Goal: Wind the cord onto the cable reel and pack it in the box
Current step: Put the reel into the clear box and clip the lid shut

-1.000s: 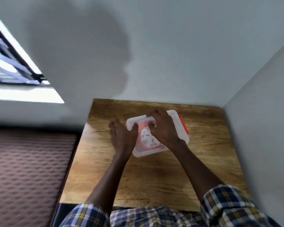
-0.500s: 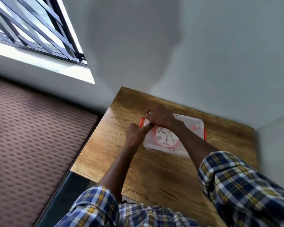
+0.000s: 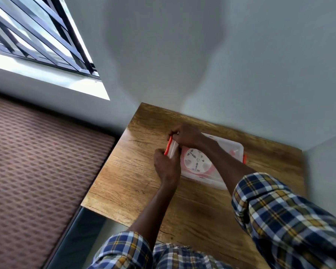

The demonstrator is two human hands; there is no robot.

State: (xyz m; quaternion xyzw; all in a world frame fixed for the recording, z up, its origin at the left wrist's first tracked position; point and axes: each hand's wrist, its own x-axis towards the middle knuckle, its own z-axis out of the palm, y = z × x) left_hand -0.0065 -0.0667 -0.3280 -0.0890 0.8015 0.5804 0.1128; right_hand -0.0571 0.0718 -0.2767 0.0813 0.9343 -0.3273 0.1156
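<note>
A clear plastic box (image 3: pixel 224 146) with its lid on lies on the wooden table (image 3: pixel 136 183). Through the lid I see the round white and red cable reel (image 3: pixel 197 163). An orange latch (image 3: pixel 169 145) sits on the box's left end and another orange latch (image 3: pixel 244 158) on its right end. My left hand (image 3: pixel 166 166) grips the near left corner of the box by the latch. My right hand (image 3: pixel 185 134) is closed over the far left corner, its fingers at the top of the same latch. The cord is not separately visible.
The table stands in a corner, with white walls (image 3: pixel 241 74) behind and to the right. A barred window (image 3: pixel 33 35) is up on the left. A patterned brown mat (image 3: pixel 39 164) covers the floor left of the table.
The view has swung to the right and tilted. Both hands have shifted from the top of the lid to the box's left end, closing around the orange latch.
</note>
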